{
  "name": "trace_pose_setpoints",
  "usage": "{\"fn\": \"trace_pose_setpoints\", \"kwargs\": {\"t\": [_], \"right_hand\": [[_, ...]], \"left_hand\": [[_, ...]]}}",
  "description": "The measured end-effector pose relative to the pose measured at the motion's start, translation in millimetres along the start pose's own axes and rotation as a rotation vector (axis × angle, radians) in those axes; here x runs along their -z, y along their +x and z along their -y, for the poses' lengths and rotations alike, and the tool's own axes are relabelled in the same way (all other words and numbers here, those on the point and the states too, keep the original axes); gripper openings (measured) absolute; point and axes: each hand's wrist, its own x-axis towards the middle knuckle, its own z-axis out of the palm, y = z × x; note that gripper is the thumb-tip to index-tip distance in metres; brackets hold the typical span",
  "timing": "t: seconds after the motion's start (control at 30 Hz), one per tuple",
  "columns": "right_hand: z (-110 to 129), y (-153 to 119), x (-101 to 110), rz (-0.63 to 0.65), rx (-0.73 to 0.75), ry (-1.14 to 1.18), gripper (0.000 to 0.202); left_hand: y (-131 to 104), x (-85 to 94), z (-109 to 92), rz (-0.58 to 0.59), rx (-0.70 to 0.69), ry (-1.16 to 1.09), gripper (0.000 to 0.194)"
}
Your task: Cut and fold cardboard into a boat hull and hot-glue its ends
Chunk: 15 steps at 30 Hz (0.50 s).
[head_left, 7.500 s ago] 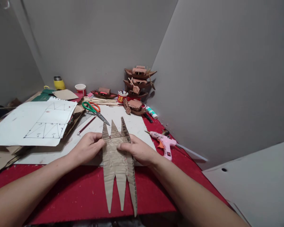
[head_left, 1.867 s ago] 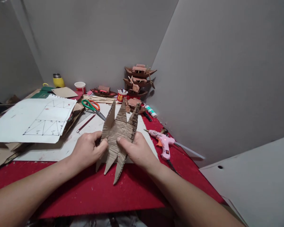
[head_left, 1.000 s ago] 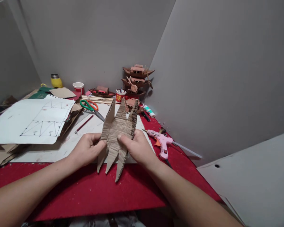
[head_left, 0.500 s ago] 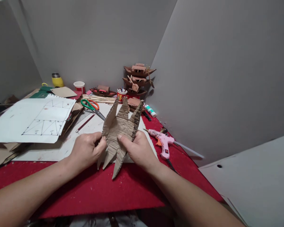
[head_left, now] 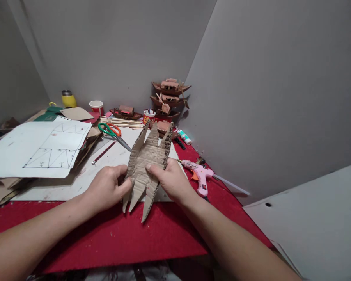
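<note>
Between my hands, above the table's front half, is a brown corrugated cardboard piece (head_left: 143, 156) with pointed strips at its far and near ends. Its two long sides are bent upward, and dark printed characters run along the right one. My left hand (head_left: 112, 185) pinches the left side with thumb and curled fingers. My right hand (head_left: 172, 177) grips the right side, its thumb lying on the inner face and its other fingers hidden behind. Beyond the piece lie green-and-orange-handled scissors (head_left: 114, 132), partly covered by it at the tip.
A pink glue gun (head_left: 200, 173) lies at right beside a glue stick bottle (head_left: 184, 136). Model boats (head_left: 169, 99) are stacked at the back. A drawing sheet (head_left: 46, 150) rests on cardboard at left, near a pencil (head_left: 103, 152). Paper cups (head_left: 96, 106) and thin wooden sticks (head_left: 121, 123) stand behind.
The cardboard's sides have been drawn closer together, making it narrower, and its near points have shifted slightly right. Both hands keep their grip. The whole view has moved a little.
</note>
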Motion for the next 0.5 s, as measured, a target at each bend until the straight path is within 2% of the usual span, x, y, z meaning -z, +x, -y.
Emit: {"fn": "trace_pose_setpoints", "kwargs": {"t": [0.13, 0.2, 0.3, 0.4, 0.5], "right_hand": [[-0.7, -2.5, -3.2, -0.059, 0.005, -0.08, 0.02], [-2.3, -2.2, -2.0, -0.065, 0.016, -0.074, 0.021], [-3.5, -0.7, 1.4, 0.006, -0.001, 0.002, 0.018], [-1.9, -0.9, 2.9, 0.207, -0.076, 0.098, 0.018], [-0.7, -2.4, 2.1, 0.33, -0.128, 0.11, 0.019]], "left_hand": [[-2.5, -2.3, 2.1, -0.098, -0.061, 0.246, 0.017], [-2.0, -1.6, 1.7, -0.107, -0.051, 0.236, 0.018], [1.0, 1.0, -0.2, -0.033, 0.026, -0.056, 0.018], [3.5, 1.5, -1.5, 0.068, 0.094, -0.448, 0.019], [3.4, -0.8, -1.0, 0.106, 0.162, -0.586, 0.023]]}}
